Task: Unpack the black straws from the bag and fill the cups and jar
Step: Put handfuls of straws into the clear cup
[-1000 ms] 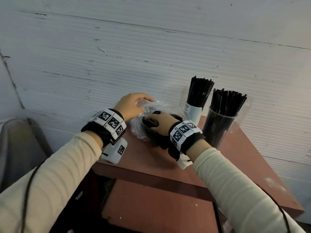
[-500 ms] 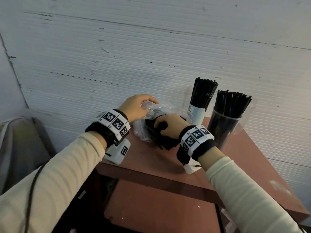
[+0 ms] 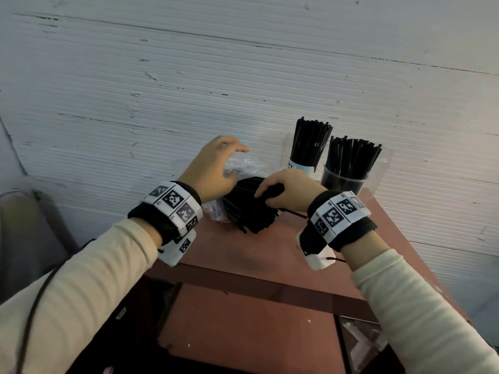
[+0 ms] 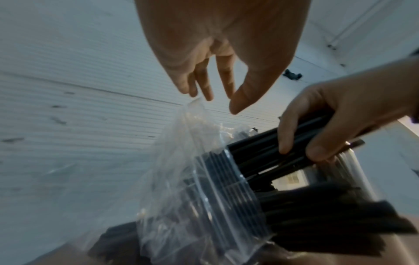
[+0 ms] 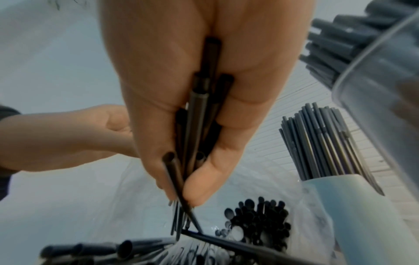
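Observation:
A clear plastic bag (image 3: 240,166) (image 4: 181,179) of black straws (image 3: 251,211) lies on the red-brown table (image 3: 243,252) by the wall. My right hand (image 3: 286,190) (image 5: 181,193) grips a bunch of straws (image 5: 197,107) at the bag's mouth, thumb under and fingers over. Above the bag's crumpled top hovers my left hand (image 3: 216,168) (image 4: 218,103), its fingers loose and straight, tips at the plastic edge. To the right, a white cup (image 3: 302,168) (image 5: 362,215) and a clear jar (image 3: 343,182) (image 5: 385,89) both stand packed with upright black straws.
A ribbed white wall rises just behind the bag, cup and jar. The table's front edge is near my wrists, with a lower shelf (image 3: 243,333) beneath it. A grey object (image 3: 27,225) stands off to the left.
My right hand has drawn the bunch of straws toward me, so more of it shows outside the bag. My left hand's fingers have loosened over the bag's top.

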